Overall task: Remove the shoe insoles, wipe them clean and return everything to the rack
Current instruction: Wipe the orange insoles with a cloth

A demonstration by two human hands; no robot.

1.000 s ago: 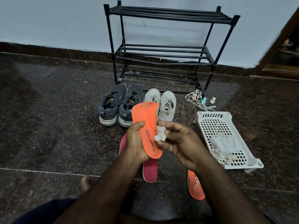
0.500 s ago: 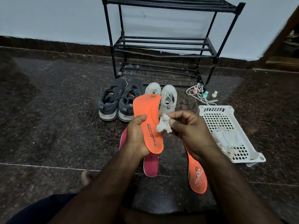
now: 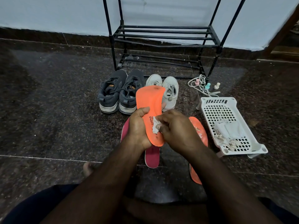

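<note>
Orange insole (image 3: 149, 101), held upright over the floor, before 2 shoe pairs.
Left hand (image 3: 137, 126) curls round its left edge; right hand (image 3: 176, 128) pinches a wipe (image 3: 155, 126) against its lower face; bare floor (image 3: 56, 102) lies leftward.

White perforated basket (image 3: 215, 109) on floor to my right, crumpled white scraps (image 3: 226, 141) heaped at its near end. Beyond it, pale cord (image 3: 199, 85) coiled loosely on dark speckled floor (image 3: 48, 102). Three small bottles by cord: pink (image 3: 197, 81), teal (image 3: 207, 85), cream (image 3: 217, 85), all upright. Pale wall (image 3: 56, 12) behind, dark skirting (image 3: 40, 36) along its base. My bare toes (image 3: 88, 167) showing lower left.
</note>
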